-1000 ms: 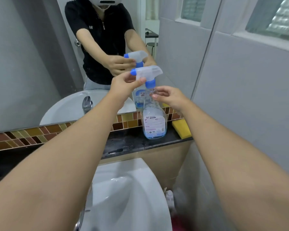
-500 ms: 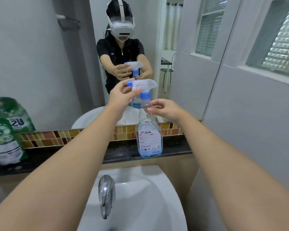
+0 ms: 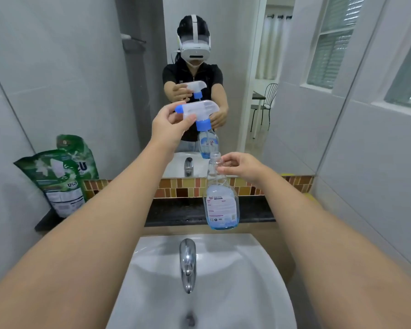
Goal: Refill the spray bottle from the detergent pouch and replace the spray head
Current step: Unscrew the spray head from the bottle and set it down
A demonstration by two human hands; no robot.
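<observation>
Lifted clear since half a second ago, the spray head (image 3: 196,111) now hangs above and to the left of the spray bottle (image 3: 221,203), where before its blue collar sat on the neck. The left hand (image 3: 170,127) grips the spray head by its trigger body, fingers and thumb curled round it; the blue nozzle points left, the long body runs left to right, and the blue collar faces down. The right hand (image 3: 240,166) pinches the open neck of the spray bottle between fingertips and thumb. The bottle stands upright, long axis vertical, its base on the dark ledge (image 3: 176,211) behind the basin, with a little blue liquid at the bottom. The green detergent pouch (image 3: 55,179) stands at the ledge's left end, leaning against the wall, well apart from the bottle. A white sink (image 3: 223,281) with a chrome faucet (image 3: 188,262) lies below. Behind the ledge run a band of brown and yellow tiles (image 3: 180,187) and a mirror (image 3: 81,79) reflecting the person.
</observation>
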